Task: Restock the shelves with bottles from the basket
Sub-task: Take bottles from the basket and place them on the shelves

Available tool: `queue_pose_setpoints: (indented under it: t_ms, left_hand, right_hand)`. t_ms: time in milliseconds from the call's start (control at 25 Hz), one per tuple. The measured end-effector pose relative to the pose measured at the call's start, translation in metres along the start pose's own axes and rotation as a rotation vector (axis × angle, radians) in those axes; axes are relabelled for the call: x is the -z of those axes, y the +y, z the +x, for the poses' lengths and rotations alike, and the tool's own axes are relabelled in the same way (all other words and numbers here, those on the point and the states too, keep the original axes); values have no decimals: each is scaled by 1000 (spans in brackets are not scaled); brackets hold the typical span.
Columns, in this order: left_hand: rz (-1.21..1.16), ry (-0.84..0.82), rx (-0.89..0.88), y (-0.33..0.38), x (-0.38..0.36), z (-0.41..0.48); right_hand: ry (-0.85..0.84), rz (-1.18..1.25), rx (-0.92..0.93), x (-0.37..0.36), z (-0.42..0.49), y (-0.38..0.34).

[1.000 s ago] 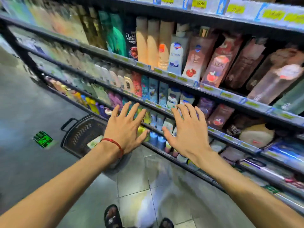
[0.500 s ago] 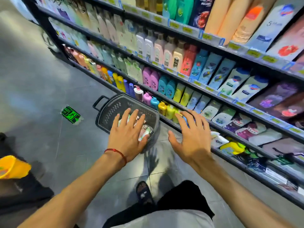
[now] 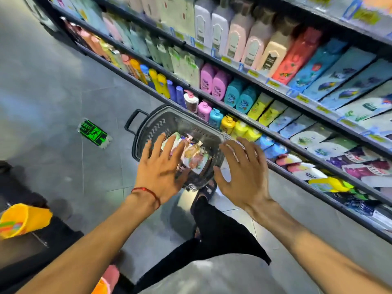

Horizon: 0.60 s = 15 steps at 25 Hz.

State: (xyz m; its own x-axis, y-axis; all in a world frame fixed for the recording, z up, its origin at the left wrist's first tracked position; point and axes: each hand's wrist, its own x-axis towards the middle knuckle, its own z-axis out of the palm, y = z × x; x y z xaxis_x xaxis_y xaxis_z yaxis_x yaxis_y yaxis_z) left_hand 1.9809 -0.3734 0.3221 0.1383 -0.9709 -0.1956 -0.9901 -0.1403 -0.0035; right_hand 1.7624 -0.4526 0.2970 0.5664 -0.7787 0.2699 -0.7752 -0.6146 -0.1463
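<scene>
No brand or label is being shown clearly enough to be read: the yellow price tags (image 3: 273,83) along the shelves (image 3: 263,78) and the print on the shelved bottles (image 3: 214,82) are being lost to blur. A dark perforated basket (image 3: 157,128) with a loop handle is being kept on the floor (image 3: 53,81), at the foot of the shelves. It is holding a jumble of pale, pink-and-white bottles or packs (image 3: 194,155), their shapes hard to make out and partly covered. The left hand (image 3: 161,166), with a red string at the wrist, is being held over the basket's near rim, fingers spread, grasping nothing. The right hand (image 3: 244,172) is being held likewise at the right rim. A green sticker (image 3: 93,132) is lying on the floor.
</scene>
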Motion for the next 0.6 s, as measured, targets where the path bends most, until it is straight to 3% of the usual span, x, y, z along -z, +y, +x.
queue_pose_setpoints:
  t_ms: [200, 440, 600]
  left_hand:
    - [7, -41, 35, -43, -13, 57]
    - [17, -113, -48, -90, -51, 110]
    - [-55, -184, -127, -126, -87, 153]
  right_hand:
    - [-116, 51, -1, -47, 56, 5]
    - [-228, 28, -170, -86, 97, -12]
    - [-273, 1, -379, -126, 107, -43]
